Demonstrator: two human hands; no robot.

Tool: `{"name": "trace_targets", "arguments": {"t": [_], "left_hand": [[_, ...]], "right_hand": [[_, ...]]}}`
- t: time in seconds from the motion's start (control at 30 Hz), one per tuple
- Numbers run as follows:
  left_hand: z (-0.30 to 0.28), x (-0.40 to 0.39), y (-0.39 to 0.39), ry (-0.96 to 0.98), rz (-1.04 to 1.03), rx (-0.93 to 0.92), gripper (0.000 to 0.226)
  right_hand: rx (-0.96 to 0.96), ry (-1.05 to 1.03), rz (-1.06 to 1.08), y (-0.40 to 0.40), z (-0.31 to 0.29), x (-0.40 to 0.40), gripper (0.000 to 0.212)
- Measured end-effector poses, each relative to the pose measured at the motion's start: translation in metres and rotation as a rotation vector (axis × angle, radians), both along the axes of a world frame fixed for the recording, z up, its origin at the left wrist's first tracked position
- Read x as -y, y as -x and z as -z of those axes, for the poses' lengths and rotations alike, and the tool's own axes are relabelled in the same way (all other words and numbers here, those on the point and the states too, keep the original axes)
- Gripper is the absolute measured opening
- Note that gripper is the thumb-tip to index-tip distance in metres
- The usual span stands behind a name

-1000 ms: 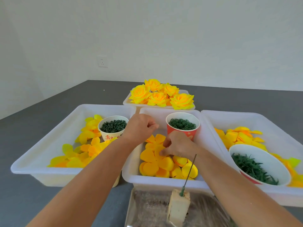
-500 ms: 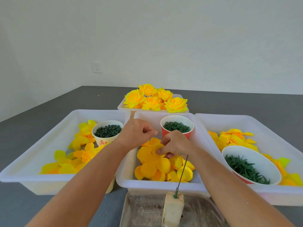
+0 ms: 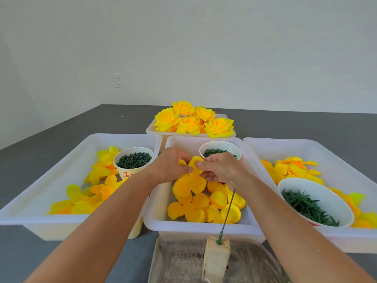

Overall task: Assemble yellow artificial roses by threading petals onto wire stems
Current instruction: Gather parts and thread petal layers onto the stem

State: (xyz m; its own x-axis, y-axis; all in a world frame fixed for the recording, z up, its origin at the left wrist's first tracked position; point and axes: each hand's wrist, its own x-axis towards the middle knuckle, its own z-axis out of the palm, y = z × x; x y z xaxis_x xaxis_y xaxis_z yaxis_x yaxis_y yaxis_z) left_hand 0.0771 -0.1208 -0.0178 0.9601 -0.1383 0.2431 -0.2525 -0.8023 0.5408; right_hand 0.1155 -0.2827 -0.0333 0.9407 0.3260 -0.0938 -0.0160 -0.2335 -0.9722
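Above the middle white tray point(image 3: 202, 228), my left hand point(image 3: 169, 166) and my right hand point(image 3: 221, 170) both pinch one yellow petal piece point(image 3: 191, 180), lifted off the pile of loose yellow petals point(image 3: 206, 207). A thin dark wire stem point(image 3: 228, 211) stands tilted in a pale foam block point(image 3: 216, 258) at the near edge, just below my right wrist. Finished yellow roses point(image 3: 193, 121) fill a tray at the back.
A left tray point(image 3: 40, 219) holds yellow petals and a paper cup of dark green parts point(image 3: 132, 162). A red cup point(image 3: 221, 151) of green rings stands behind my hands. The right tray point(image 3: 357, 237) holds petals and a white bowl of green leaves point(image 3: 314, 203).
My right hand has lifted a petal piece out of the pile and my left hand has come over to grip it too. The camera view has tilted down slightly.
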Motion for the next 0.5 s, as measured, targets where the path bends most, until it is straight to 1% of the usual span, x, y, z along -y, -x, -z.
{"name": "trace_targets", "arguments": {"t": [0.03,0.13,0.2,0.3,0.33,0.43,0.5], "left_hand": [[0.0,-0.001,-0.001,0.024,-0.027,0.013,0.014],[0.001,-0.002,-0.002,0.119,-0.034,0.02,0.014],[0.001,-0.002,0.0,0.239,-0.015,-0.003,0.013],[-0.001,-0.002,0.002,0.4,0.006,-0.062,0.013],[-0.001,-0.002,0.003,0.448,0.009,-0.074,0.013],[-0.004,-0.003,0.004,0.57,0.009,-0.078,0.013],[-0.004,-0.003,0.004,0.601,-0.019,-0.04,0.015]], "right_hand": [[-0.038,-0.004,0.003,0.0,0.0,0.0,0.023],[-0.103,-0.054,-0.001,0.002,-0.004,0.0,0.017],[-0.121,-0.091,0.018,0.002,-0.005,0.0,0.021],[-0.12,-0.145,-0.006,0.004,-0.008,-0.001,0.011],[-0.126,-0.179,-0.031,0.004,-0.009,-0.002,0.012],[-0.137,-0.265,-0.069,0.005,-0.01,-0.003,0.026],[-0.104,-0.268,-0.05,0.005,-0.011,-0.004,0.037]]}}
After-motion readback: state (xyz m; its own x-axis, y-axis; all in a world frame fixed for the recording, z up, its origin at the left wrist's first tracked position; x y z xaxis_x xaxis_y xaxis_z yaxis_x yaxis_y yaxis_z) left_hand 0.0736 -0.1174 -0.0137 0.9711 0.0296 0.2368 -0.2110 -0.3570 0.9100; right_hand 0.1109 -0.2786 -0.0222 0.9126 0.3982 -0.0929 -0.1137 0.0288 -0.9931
